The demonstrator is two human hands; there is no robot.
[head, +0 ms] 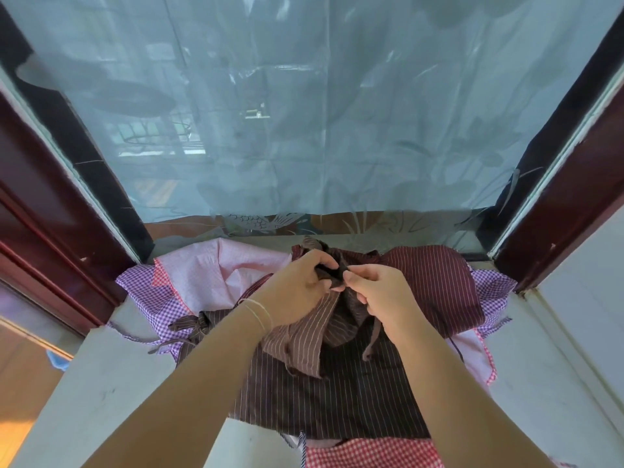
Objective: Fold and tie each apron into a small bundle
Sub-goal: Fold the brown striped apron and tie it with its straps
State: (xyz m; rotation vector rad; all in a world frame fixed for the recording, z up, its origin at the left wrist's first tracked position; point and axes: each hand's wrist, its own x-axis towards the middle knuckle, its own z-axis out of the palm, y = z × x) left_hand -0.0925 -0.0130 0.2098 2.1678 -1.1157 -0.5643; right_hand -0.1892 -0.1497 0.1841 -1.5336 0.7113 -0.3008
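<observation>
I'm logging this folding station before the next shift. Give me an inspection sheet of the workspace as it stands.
Surface: pale ledge below a window, scuffed, mostly covered by cloth.
Job's things: brown striped apron spread on top, its upper part bunched in both hands; maroon striped apron behind; pink apron, purple checked apron and red checked apron around it.
Clutter: nothing seen.
Hands: left hand grips the bunched brown cloth; right hand pinches it beside the left.
Cables: nothing seen.
Surroundings: window covered by translucent sheet; dark red frame on both sides.
</observation>
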